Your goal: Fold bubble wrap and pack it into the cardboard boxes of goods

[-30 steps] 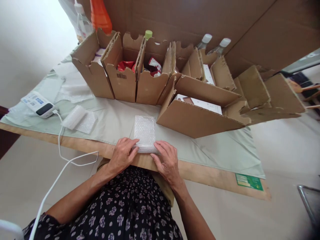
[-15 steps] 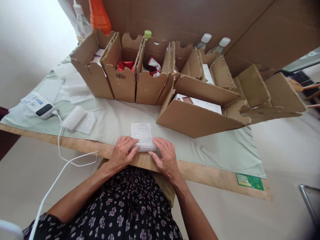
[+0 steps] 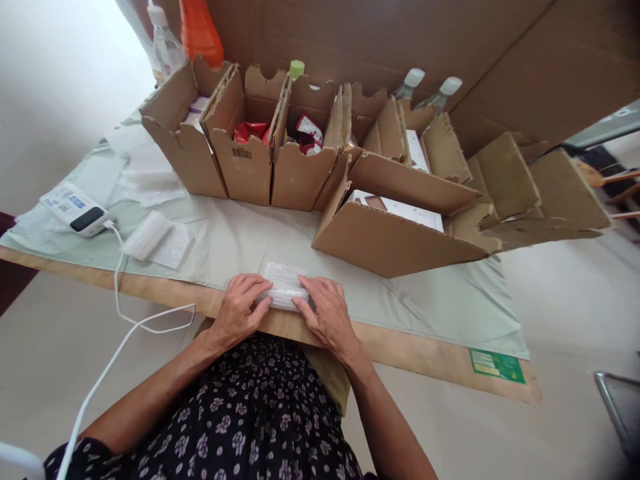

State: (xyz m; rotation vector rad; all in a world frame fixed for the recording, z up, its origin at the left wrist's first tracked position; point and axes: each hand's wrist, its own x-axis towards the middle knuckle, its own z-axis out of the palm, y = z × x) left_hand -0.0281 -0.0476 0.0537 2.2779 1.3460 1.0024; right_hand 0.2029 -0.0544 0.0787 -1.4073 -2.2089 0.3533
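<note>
- A strip of bubble wrap (image 3: pixel 284 292), partly rolled, lies at the near edge of the table (image 3: pixel 400 341).
- Left hand (image 3: pixel 243 305): grip nearly closed, thumb and fingertips holding the wrap's left end.
- Right hand (image 3: pixel 327 310): similar grip, on its right end.
- Beyond, to the right, stands a cardboard box (image 3: pixel 400 241).

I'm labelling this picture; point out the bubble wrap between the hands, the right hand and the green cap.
Bubble wrap (image 3: pixel 285 285): head view, its top surface.
Right hand (image 3: pixel 327 312): head view, its back.
Green cap (image 3: pixel 297 69): head view, its side.
</note>
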